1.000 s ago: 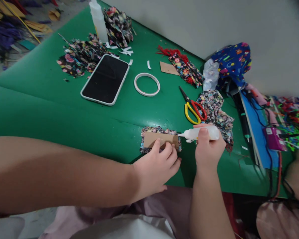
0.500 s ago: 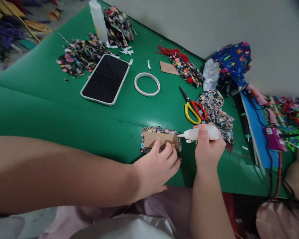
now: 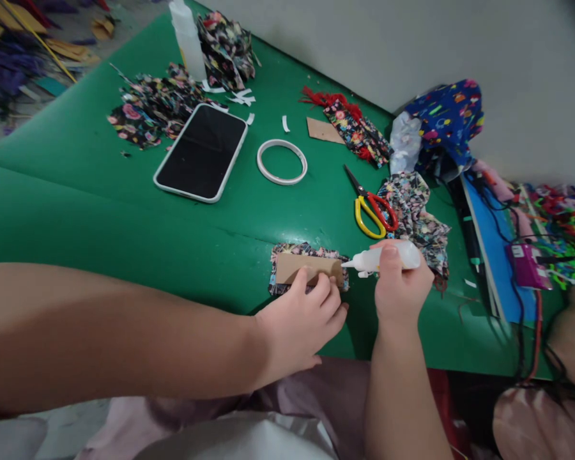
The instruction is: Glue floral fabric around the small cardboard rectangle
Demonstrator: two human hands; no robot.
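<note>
Green sheeting covers the table (image 3: 100, 211), which stands against a pale wall and is strewn with craft things: a phone (image 3: 201, 152) lying face up, a white tape ring (image 3: 282, 161), yellow-and-red scissors (image 3: 374, 214), a tall white bottle (image 3: 188, 38) at the far edge and a heap of floral scraps (image 3: 148, 105). Near the front edge, a brown cardboard strip (image 3: 306, 265) lies on a floral fabric patch (image 3: 297, 248), whose printed border shows all round it. The left hand (image 3: 299, 319) pins the strip with its fingers spread along the near edge. The right hand (image 3: 400, 287) has its fingers wrapped round a small glue bottle (image 3: 381, 257), thumb on top, with the nozzle touching or just beside the strip's right end. As far as can be judged, the card is already placed on the cloth and the gluing is under way at that end; the border still lies flat, nowhere folded over the card, and whether glue is on the card cannot be told. Against the pictures from a second and half a second ago, almost nothing differs: both hands, the strip and the nozzle sit in the same places, and only the view has shifted slightly.
</note>
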